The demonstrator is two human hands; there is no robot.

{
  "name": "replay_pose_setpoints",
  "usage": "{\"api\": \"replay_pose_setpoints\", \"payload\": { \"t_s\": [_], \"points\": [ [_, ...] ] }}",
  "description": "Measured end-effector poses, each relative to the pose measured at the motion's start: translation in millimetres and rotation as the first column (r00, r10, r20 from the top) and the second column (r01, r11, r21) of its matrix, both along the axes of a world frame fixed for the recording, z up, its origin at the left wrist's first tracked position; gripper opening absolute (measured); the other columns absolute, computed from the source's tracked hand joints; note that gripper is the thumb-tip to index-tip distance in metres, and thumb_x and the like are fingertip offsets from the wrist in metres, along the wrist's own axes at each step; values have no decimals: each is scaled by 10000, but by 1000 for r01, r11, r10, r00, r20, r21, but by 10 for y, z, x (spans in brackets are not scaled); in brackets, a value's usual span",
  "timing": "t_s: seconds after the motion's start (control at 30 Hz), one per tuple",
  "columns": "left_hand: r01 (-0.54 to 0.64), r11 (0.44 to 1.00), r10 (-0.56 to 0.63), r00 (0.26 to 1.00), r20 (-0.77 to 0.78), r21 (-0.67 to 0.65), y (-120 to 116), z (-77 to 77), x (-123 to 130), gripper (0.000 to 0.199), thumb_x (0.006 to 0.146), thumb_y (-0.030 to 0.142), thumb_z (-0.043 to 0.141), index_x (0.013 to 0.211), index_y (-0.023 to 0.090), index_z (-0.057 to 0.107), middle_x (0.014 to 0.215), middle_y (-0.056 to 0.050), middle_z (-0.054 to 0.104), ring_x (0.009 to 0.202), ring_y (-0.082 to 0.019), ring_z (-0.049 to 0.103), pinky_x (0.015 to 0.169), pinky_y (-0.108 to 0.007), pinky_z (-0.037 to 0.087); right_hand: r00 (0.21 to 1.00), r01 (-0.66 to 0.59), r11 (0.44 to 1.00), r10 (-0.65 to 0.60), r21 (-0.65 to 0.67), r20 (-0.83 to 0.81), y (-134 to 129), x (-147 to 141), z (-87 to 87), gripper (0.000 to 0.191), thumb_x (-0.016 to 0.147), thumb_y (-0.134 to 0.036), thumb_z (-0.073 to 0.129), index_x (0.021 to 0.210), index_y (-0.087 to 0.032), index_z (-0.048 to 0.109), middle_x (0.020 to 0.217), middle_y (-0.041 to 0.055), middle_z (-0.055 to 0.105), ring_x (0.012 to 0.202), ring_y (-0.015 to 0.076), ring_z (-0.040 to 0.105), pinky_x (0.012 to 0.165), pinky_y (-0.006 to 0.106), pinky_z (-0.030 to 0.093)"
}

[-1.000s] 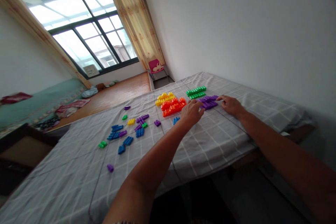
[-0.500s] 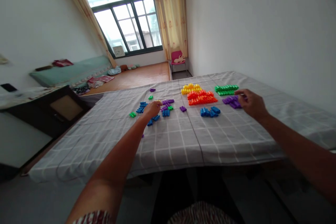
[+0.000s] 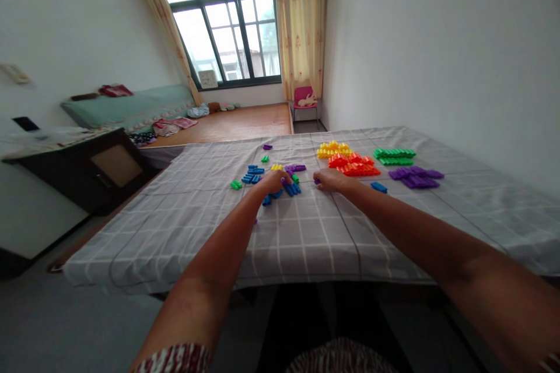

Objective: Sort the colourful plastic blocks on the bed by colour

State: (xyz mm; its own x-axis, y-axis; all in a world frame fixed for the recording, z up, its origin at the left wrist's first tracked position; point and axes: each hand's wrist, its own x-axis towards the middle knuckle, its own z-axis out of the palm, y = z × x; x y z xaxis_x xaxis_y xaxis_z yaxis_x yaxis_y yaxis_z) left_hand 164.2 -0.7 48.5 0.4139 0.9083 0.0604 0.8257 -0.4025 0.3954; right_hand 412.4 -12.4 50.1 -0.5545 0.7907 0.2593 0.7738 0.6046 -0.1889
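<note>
My left hand (image 3: pixel 275 179) is closed over the mixed pile, with a small purple plastic block (image 3: pixel 283 182) at its fingertips. Around it lie blue blocks (image 3: pixel 252 175), a yellow block (image 3: pixel 276 167), a green block (image 3: pixel 295 178) and a purple row (image 3: pixel 296 168); my hand partly covers some of them. Right of that pile, my right hand (image 3: pixel 330 179) pinches another purple block (image 3: pixel 317 181) at the cloth. My right forearm passes in front of the orange-red blocks (image 3: pixel 354 164) and hides most of the blue group, leaving one blue block (image 3: pixel 379 187) visible.
Yellow blocks (image 3: pixel 334 150), green rows (image 3: pixel 394 156) and a purple stack (image 3: pixel 415 176) sit sorted by colour on the right. Loose green pieces (image 3: pixel 236 185) lie at the left. A grey checked cloth (image 3: pixel 306 245) covers the table; a dark cabinet (image 3: pixel 105 169) stands left.
My right hand has moved left from the purple stack to the single purple block and closed on it. My left hand stays at the mixed pile, now with a purple block. The view has shifted slightly.
</note>
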Motion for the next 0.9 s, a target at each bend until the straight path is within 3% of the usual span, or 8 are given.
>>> {"api": "replay_pose_setpoints", "payload": {
  "t_s": [0.07,0.23,0.37,0.47,0.6,0.73,0.83,0.9],
  "points": [
    [-20,1000,20,1000,16,6,-9,13,-86,403,683,-17,466,900,175,746,1050,-52,726,1045,-174,634,967,-274,460,1000,-19,999,20,-42,22,41,-35,-15,346,870,-391,618,1150,-188,631,1145,56,639,979,230,619,838,370,520],
    [-284,952,293,954,-61,115,-33,16,-110,330,822,183,487,1070,185,706,1073,-66,715,994,-199,648,912,-298,487,986,-75,962,111,-264,123,153,-16,-24,525,656,-244,761,1171,-279,665,1095,32,703,930,213,658,751,265,494],
    [-208,978,208,960,-186,20,-43,0,45,366,801,371,605,1110,192,687,1046,-87,715,983,-229,651,893,-328,493,978,-108,948,155,-300,137,142,-9,-49,483,655,-173,709,1130,-261,686,1037,23,714,856,187,660,697,233,471],
    [-183,983,185,965,-184,26,-16,-10,123,324,781,306,639,1070,171,700,1055,-118,711,1000,-253,648,899,-363,490,979,-141,960,172,-242,112,12,-9,-19,390,683,-179,694,1072,-215,700,984,45,716,837,185,648,695,234,460],
    [-237,970,228,964,-134,-51,57,2,90,324,741,282,680,1045,173,701,1043,-93,721,936,-220,666,840,-305,506,973,-226,956,231,-189,6,-219,111,148,347,688,-163,695,1035,-163,695,980,78,696,814,180,639,697,239,456],
    [-317,948,303,929,-212,-33,114,58,9,378,724,425,689,1022,192,703,1007,-67,733,906,-206,665,781,-266,494,966,-194,972,166,-129,-199,-276,588,359,350,723,-166,670,1072,-186,671,963,46,690,798,152,637,708,231,461],
    [-316,948,312,910,-272,30,136,171,-6,366,740,483,659,974,208,714,981,-51,737,908,-208,658,755,-256,473,954,-36,998,17,-58,-298,-177,1295,411,361,726,-169,650,1085,-205,663,1058,40,684,869,158,633,756,241,471],
    [-305,949,315,906,-282,81,154,290,44,373,766,494,627,994,210,711,984,-52,735,913,-211,656,733,-250,462,930,128,988,-150,-86,-336,-89,1892,356,373,733,-170,619,1104,-192,656,1036,43,694,820,152,636,714,232,476]
  ]
}}
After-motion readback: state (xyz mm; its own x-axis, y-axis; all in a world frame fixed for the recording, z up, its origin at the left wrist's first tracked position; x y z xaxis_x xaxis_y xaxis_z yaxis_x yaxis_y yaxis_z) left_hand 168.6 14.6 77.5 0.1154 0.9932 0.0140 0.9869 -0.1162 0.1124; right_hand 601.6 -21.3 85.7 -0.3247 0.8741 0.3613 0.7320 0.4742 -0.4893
